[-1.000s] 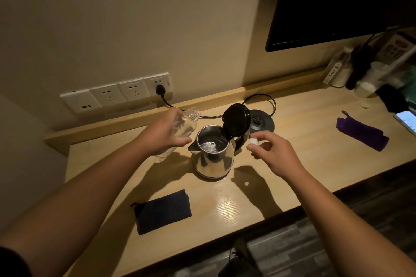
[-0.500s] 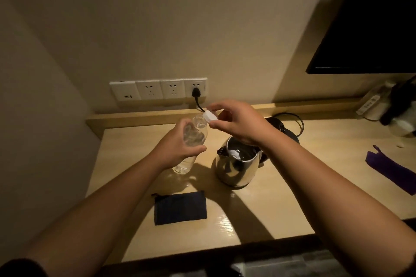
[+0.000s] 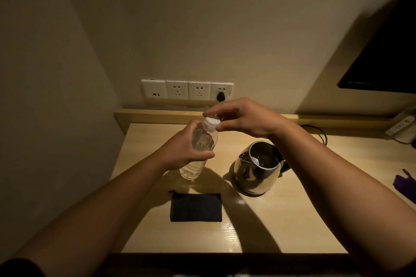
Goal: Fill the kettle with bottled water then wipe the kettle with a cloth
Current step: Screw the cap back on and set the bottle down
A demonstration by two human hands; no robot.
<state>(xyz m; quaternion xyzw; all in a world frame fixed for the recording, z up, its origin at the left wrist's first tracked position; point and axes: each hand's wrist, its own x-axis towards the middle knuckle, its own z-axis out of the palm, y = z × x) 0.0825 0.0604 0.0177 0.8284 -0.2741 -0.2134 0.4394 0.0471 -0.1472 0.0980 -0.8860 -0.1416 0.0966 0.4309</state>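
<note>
No brand, label or legible writing shows anywhere: the clear plastic bottle [image 3: 198,150] is bare of any wrapper, and the small marks on the white power strip [image 3: 401,125] at the far right edge are too blurred to read. The left hand [image 3: 184,153] wraps its fingers around the bottle's middle and holds it tilted above the wooden desk [image 3: 292,220], with a little water in the lower end. The right hand [image 3: 245,117] pinches the white cap [image 3: 211,121] between thumb and fingertips, and the cap sits on the bottle's neck. The steel kettle [image 3: 257,170] stands on the desk just right of the bottle, under the right forearm, with its mouth uncovered and water visible inside. A folded dark cloth [image 3: 195,207] lies flat on the desk in front of the bottle, near the kettle but apart from it. A purple cloth [image 3: 405,183] lies at the right edge, partly cut off. On the wall behind, a row of white sockets [image 3: 186,89] carries a black plug [image 3: 221,96] in the rightmost outlet. A dark screen [image 3: 387,60] fills the upper right corner.
</note>
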